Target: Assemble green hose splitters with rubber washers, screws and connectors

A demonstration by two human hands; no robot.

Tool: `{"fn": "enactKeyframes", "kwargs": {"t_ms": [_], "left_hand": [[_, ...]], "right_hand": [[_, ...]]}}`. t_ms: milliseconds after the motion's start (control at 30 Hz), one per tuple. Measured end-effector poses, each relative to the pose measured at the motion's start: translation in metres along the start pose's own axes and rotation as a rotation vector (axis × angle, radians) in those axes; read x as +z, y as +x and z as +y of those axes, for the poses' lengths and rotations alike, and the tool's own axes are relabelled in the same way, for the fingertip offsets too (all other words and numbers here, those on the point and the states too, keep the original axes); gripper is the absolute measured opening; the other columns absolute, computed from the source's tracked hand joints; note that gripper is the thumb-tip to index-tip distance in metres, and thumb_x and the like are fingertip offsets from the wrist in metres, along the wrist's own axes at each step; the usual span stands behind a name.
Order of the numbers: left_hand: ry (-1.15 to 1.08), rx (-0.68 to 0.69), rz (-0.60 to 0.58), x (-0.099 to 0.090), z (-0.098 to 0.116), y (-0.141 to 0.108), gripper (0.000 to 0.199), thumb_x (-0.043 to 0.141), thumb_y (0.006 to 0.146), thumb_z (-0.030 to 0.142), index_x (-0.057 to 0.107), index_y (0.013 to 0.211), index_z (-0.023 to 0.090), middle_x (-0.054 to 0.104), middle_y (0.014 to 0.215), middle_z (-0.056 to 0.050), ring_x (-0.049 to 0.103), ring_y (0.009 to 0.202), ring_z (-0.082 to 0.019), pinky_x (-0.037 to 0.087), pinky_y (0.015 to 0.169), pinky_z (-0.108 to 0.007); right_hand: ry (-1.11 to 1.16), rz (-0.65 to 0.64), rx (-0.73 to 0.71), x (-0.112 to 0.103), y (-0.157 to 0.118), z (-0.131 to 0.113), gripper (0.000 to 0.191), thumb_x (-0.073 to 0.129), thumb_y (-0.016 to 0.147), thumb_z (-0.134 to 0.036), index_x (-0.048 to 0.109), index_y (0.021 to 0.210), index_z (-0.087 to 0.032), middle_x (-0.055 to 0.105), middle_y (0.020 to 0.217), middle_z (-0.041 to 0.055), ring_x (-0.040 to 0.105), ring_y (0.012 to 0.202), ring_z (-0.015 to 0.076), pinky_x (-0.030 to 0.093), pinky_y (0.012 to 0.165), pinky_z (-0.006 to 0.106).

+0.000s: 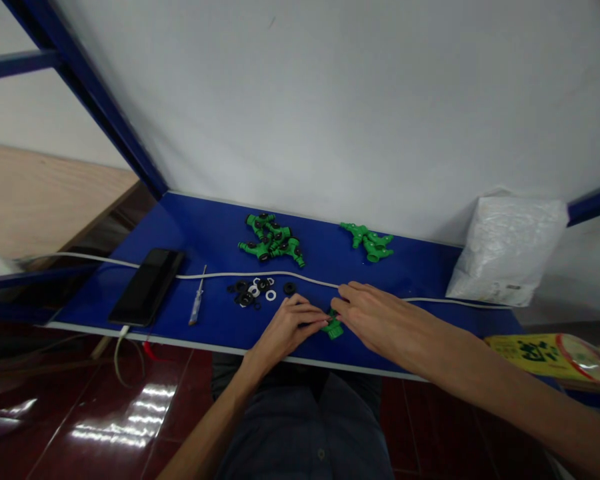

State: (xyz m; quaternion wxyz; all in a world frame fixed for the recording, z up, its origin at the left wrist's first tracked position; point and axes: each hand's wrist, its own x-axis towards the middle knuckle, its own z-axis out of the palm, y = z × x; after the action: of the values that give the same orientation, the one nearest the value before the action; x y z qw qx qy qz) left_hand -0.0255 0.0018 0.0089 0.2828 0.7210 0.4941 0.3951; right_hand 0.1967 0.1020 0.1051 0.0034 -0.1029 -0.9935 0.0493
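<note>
Near the shelf's front edge, a green plastic hose connector (333,329) sits between my two hands, partly hidden by fingers. My left hand (296,321) pinches it from the left with thumb and fingertips. From the right and above, my right hand (357,311) has its fingers closed at the connector's upper part; whether a small part is in them is hidden. Just left of my left hand lie a black ring (289,288) and a white washer (271,295), beside a small heap of black and white rings and nuts (250,292).
Behind lie green connectors with black fittings (273,240) and plain green ones (370,241). A white cable (240,273) crosses the blue shelf (325,267). To the left are a screwdriver (197,301) and a phone (147,287); to the right, a plastic-wrapped package (510,250) and yellow pack (525,353).
</note>
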Motion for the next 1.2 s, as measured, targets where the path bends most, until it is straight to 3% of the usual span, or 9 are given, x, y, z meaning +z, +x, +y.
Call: {"fn": "enactKeyframes", "kwargs": {"t_ms": [300, 400, 500, 633, 867, 1033, 1200], "left_hand": [[-0.010, 0.016, -0.007, -0.003, 0.004, 0.003, 0.021, 0.062, 0.100, 0.034, 0.079, 0.112, 0.030, 0.081, 0.107, -0.003, 0.064, 0.101, -0.022, 0.048, 0.095, -0.040], [-0.001, 0.016, -0.012, -0.004, 0.005, 0.003, 0.021, 0.061, 0.100, 0.034, 0.080, 0.109, 0.029, 0.081, 0.104, -0.002, 0.063, 0.100, -0.022, 0.048, 0.094, -0.039], [-0.001, 0.019, -0.018, -0.005, 0.005, 0.004, 0.021, 0.060, 0.101, 0.033, 0.080, 0.108, 0.028, 0.081, 0.105, -0.002, 0.063, 0.098, -0.021, 0.047, 0.093, -0.038], [-0.001, 0.033, -0.015, -0.005, 0.006, 0.005, 0.022, 0.061, 0.101, 0.034, 0.080, 0.111, 0.029, 0.081, 0.108, -0.003, 0.064, 0.097, -0.022, 0.049, 0.091, -0.038], [0.001, 0.034, 0.002, -0.003, 0.002, 0.004, 0.019, 0.064, 0.099, 0.032, 0.080, 0.109, 0.029, 0.081, 0.102, -0.002, 0.063, 0.099, -0.022, 0.050, 0.093, -0.037], [-0.006, 0.040, 0.001, -0.002, 0.001, 0.004, 0.019, 0.063, 0.099, 0.031, 0.080, 0.108, 0.028, 0.080, 0.106, -0.002, 0.063, 0.099, -0.021, 0.049, 0.096, -0.037], [0.010, 0.026, 0.003, -0.004, 0.006, 0.006, 0.018, 0.064, 0.099, 0.029, 0.080, 0.106, 0.025, 0.080, 0.101, -0.003, 0.063, 0.097, -0.021, 0.049, 0.095, -0.037]], "right_hand": [[0.019, 0.014, -0.004, -0.036, 0.012, -0.027, 0.054, 0.050, 0.093, -0.002, 0.049, 0.145, -0.017, 0.062, 0.140, 0.0146, 0.057, 0.134, 0.0269, 0.050, 0.111, 0.045], [-0.047, -0.017, 0.034, -0.026, 0.021, -0.025, 0.047, 0.056, 0.092, -0.006, 0.054, 0.138, -0.014, 0.065, 0.131, 0.0172, 0.061, 0.128, 0.0313, 0.051, 0.108, 0.050], [-0.091, -0.033, 0.040, -0.015, 0.022, -0.018, 0.054, 0.060, 0.090, -0.007, 0.052, 0.142, -0.017, 0.060, 0.141, 0.0178, 0.055, 0.136, 0.0350, 0.046, 0.112, 0.054], [-0.067, -0.059, 0.021, -0.015, 0.016, -0.014, 0.067, 0.058, 0.089, -0.004, 0.043, 0.151, -0.026, 0.055, 0.149, 0.0134, 0.056, 0.137, 0.0311, 0.050, 0.110, 0.048], [-0.073, -0.026, 0.072, -0.014, 0.020, -0.018, 0.050, 0.059, 0.087, -0.002, 0.058, 0.134, -0.019, 0.060, 0.142, 0.0175, 0.059, 0.133, 0.0351, 0.049, 0.111, 0.054], [0.009, 0.030, 0.044, -0.012, 0.013, -0.024, 0.067, 0.055, 0.087, 0.000, 0.047, 0.148, -0.027, 0.058, 0.147, 0.0112, 0.057, 0.136, 0.0312, 0.048, 0.113, 0.050], [-0.019, 0.027, 0.094, -0.011, 0.023, -0.027, 0.047, 0.059, 0.087, -0.002, 0.061, 0.130, -0.021, 0.064, 0.137, 0.0151, 0.063, 0.128, 0.0328, 0.052, 0.108, 0.048]]}}
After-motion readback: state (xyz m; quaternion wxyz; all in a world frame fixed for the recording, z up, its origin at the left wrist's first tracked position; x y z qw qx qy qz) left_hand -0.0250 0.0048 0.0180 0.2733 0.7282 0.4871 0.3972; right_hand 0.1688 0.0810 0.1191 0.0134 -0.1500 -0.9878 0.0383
